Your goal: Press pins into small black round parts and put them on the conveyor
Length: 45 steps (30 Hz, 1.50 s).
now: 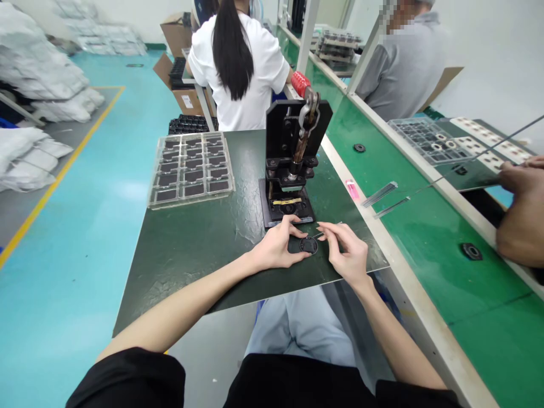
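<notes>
A small round black part (308, 245) lies on the dark green work mat (191, 243), just in front of the hand press. My left hand (280, 242) grips its rim, thumb on the near side and fingers on the far side. Close by on the right, my right hand (346, 249) pinches a thin grey strip (317, 235) whose inner end reaches the round part's edge. The strip's exact kind is too small to make out. The black hand press (289, 164) stands upright behind both hands, its red-gripped lever (301, 84) raised.
At the back left of the mat sits a clear plastic tray (191, 169) with several dark pieces. A green conveyor (408, 243) runs along the right, carrying black round parts (471, 251) and thin strips (380, 194). Co-workers sit ahead and across; one person's hand (522, 198) shows at right.
</notes>
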Motion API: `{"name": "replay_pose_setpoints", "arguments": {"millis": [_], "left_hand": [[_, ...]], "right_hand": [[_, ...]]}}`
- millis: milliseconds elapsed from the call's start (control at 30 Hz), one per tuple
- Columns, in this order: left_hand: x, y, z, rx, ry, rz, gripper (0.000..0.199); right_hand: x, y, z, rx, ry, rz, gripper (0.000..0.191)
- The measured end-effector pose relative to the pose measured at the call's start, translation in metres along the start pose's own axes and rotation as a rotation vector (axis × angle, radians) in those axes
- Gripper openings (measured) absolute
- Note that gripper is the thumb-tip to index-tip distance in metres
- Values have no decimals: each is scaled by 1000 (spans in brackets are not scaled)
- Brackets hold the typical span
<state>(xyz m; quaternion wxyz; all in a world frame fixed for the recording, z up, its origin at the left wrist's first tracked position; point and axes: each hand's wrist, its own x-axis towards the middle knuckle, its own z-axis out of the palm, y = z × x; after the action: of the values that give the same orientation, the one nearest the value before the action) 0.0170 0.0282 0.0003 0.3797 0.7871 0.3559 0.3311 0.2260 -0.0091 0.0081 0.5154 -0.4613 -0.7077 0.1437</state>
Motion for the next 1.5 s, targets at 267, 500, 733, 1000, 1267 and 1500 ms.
{"name": "replay_pose_setpoints", "arguments": {"millis": [267, 500, 733, 1000, 1267, 1500], "left_hand": [[-1, 0, 0, -4, -4, -17, 61], [-1, -1, 0, 7, -3, -4, 59], [-1, 0, 0, -2, -10, -26, 63], [-1, 2, -1, 17, -4, -46, 61], [0, 2, -1, 38, 9, -50, 57], [0, 2, 2, 20, 21, -77, 59]], "right_hand": [[1, -1, 0, 14, -30, 25, 26], [1, -3, 2, -48, -32, -48, 31], [4, -6, 8, 41, -49, 79, 19], [11, -9, 9, -46, -119, 27, 21], [7, -7, 10, -51, -158, 55, 28], [8, 4, 10, 309, 354, 403, 38]]}}
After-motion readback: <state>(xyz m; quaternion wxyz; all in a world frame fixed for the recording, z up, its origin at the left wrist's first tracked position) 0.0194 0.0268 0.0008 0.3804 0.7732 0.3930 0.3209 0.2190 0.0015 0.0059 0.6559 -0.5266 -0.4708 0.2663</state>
